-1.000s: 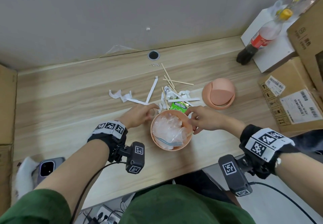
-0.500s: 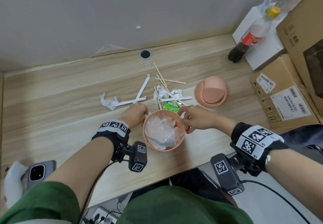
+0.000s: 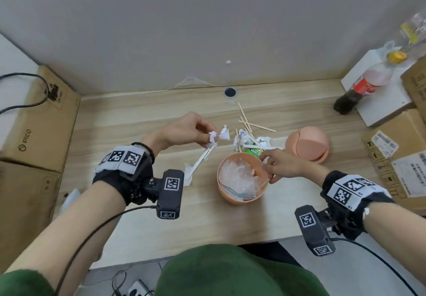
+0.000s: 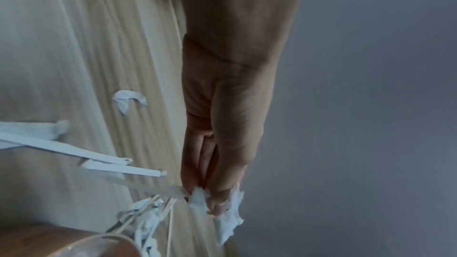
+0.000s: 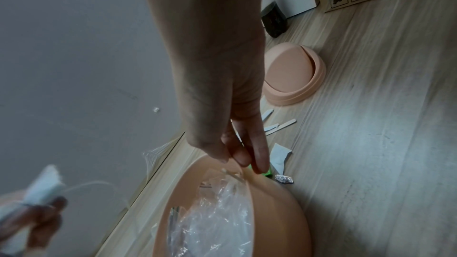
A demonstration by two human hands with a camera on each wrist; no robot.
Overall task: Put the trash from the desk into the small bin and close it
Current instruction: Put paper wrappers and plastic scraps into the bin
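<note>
The small peach bin point(image 3: 242, 200) stands open on the desk, with a clear plastic bag point(image 3: 237, 175) inside. My right hand point(image 3: 267, 164) grips its far right rim point(image 5: 249, 175), thumb inside and fingers outside. My left hand point(image 3: 207, 138) is raised left of the bin. It pinches crumpled white paper scraps point(image 3: 222, 134) point(image 4: 225, 226), and long white strips point(image 3: 198, 164) dangle from them. The bin's peach lid point(image 3: 306, 143) point(image 5: 291, 77) lies on the desk to the right. Behind the bin lie wooden sticks point(image 3: 251, 125), crumpled paper point(image 3: 262, 141), a green gum pack point(image 3: 253, 151) and a foil ball point(image 5: 284, 179).
Cardboard boxes point(image 3: 39, 120) stand at the desk's left end and more boxes point(image 3: 396, 152) at the right. A cola bottle point(image 3: 359, 88) leans on a white box point(image 3: 378, 108) at the back right. A cable hole point(image 3: 230, 92) sits by the wall.
My left hand has lifted off the desk beside the bin, taking the white paper strips up with it. The right hand has stayed at the bin's rim.
</note>
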